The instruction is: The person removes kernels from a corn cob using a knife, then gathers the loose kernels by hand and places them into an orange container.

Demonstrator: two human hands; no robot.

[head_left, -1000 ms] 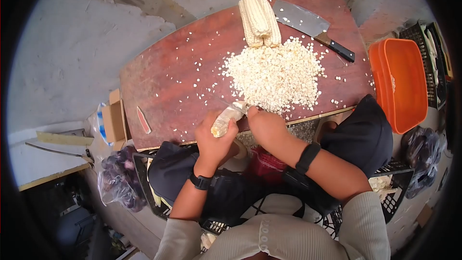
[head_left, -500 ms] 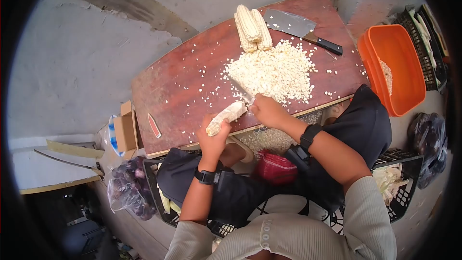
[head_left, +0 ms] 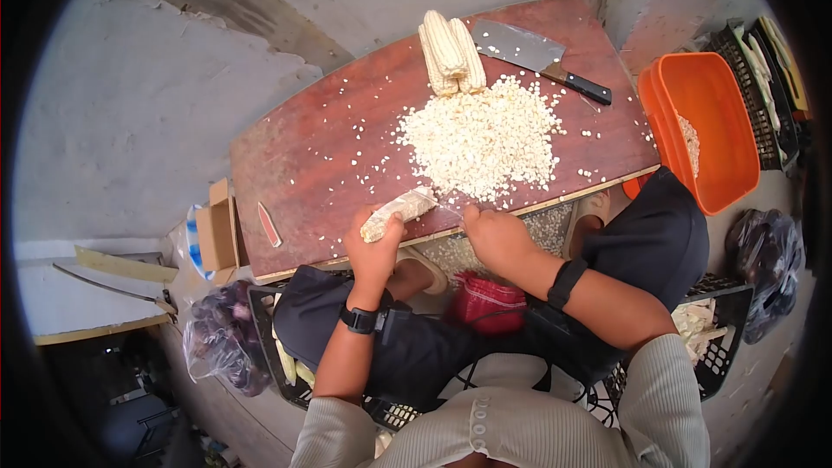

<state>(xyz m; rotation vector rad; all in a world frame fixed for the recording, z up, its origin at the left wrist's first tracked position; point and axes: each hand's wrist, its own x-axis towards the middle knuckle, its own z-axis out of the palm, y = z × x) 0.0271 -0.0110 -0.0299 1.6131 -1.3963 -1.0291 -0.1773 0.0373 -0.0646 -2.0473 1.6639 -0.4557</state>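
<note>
My left hand (head_left: 373, 247) is wrapped round a pale corn cob (head_left: 399, 212) near the table's front edge. My right hand (head_left: 501, 238) is closed on a small knife (head_left: 447, 208), whose thin blade points left and meets the cob's right end. Just beyond my hands a wide heap of white kernels (head_left: 481, 139) lies on the red-brown table (head_left: 303, 156). Whole ears of corn (head_left: 451, 52) are stacked behind the heap. To their right rests a cleaver (head_left: 529, 50) with a black handle, kernels stuck on its blade.
Orange tubs (head_left: 732, 139) with some kernels stand at the table's right. A red and white strip (head_left: 269, 224) lies at the table's left. Beside it are a cardboard box (head_left: 218, 230) and a plastic bag (head_left: 221, 342). Black crates (head_left: 728, 347) flank my legs.
My right hand has moved slightly right and down, and the knife has swung from pointing up over the kernels to lying against the cob's end. My left hand still holds the cob. The view has shifted slightly.
</note>
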